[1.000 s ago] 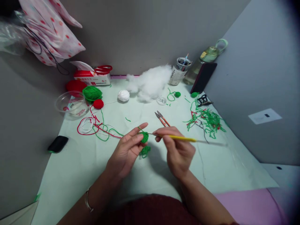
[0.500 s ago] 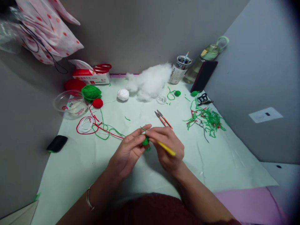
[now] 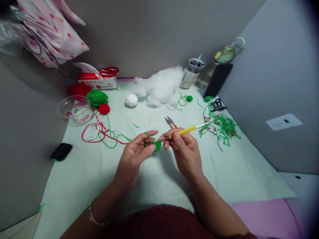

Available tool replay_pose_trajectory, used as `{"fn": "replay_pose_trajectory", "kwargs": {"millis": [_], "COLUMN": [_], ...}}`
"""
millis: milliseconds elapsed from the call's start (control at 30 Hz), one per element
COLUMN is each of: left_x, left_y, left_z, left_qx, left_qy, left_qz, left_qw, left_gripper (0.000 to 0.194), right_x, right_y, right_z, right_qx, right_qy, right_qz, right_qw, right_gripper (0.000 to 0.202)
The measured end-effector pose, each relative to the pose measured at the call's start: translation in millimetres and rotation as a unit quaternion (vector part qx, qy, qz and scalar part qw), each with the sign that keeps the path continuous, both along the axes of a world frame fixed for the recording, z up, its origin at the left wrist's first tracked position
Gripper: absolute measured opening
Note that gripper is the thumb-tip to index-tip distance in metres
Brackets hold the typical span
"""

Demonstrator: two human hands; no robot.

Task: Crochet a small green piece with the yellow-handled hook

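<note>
Between the thumb and fingers of my left hand is a small round piece of green crochet. Green yarn runs over the raised forefinger of that hand. My right hand grips a yellow-handled crochet hook like a pen. The hook's metal tip points left and meets the upper edge of the green piece; whether it sits inside a stitch is too small to tell. Just beyond my right fingers lie thread snips, their handles partly hidden.
Loops of red, white and green yarn lie at left, near yarn balls and a clear plastic bowl. White stuffing is heaped at the back. Yarn scraps, a phone and a bottle are at right.
My right hand has turned, so the hook's handle now points up and right instead of down and right. More of the green crochet shows, and yarn stretches from my left forefinger.
</note>
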State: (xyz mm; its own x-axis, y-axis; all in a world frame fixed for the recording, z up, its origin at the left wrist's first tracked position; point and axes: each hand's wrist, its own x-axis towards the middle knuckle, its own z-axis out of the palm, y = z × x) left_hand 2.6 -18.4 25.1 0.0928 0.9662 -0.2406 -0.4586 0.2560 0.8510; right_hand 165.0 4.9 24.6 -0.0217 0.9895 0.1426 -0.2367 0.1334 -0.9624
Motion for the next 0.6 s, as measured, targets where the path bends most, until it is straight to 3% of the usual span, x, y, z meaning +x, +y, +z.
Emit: {"fn": "replay_pose_trajectory", "kwargs": {"millis": [100,167,233,333,433,500,600], "left_x": [-1,0,3,7,9,8,3], "left_y": [1,0,-1,-3,-3,0,3], "left_z": [1.8,2.7,3.2,3.9,4.9,5.8,6.9], "left_qx": [0.0,0.005,0.009,0.002,-0.033,-0.074,-0.115], "left_qy": [0.009,0.022,0.036,0.035,-0.022,-0.096,-0.174], "left_qz": [0.021,0.037,0.063,0.078,0.056,0.013,-0.032], "left_qw": [1.0,0.999,0.997,0.996,0.998,0.992,0.978], "left_gripper": [0.034,0.032,0.033,0.046,0.053,0.052,0.046], "right_x": [-1,-2,-3,-5,-5,-4,-1], "right_y": [-3,-8,-13,-17,-19,-18,-14], "right_z": [3.4,4.8,3.0,-4.6,-9.6,-8.2,-2.0], "right_qx": [0.03,0.09,0.189,0.318,0.35,0.335,0.218], "right_qy": [-0.027,-0.1,-0.199,-0.327,-0.376,-0.343,-0.194], "right_qz": [-0.007,-0.031,-0.052,-0.061,-0.074,-0.078,-0.079], "right_qw": [0.999,0.99,0.96,0.888,0.855,0.874,0.953], "right_gripper": [0.023,0.02,0.019,0.031,0.04,0.036,0.021]}}
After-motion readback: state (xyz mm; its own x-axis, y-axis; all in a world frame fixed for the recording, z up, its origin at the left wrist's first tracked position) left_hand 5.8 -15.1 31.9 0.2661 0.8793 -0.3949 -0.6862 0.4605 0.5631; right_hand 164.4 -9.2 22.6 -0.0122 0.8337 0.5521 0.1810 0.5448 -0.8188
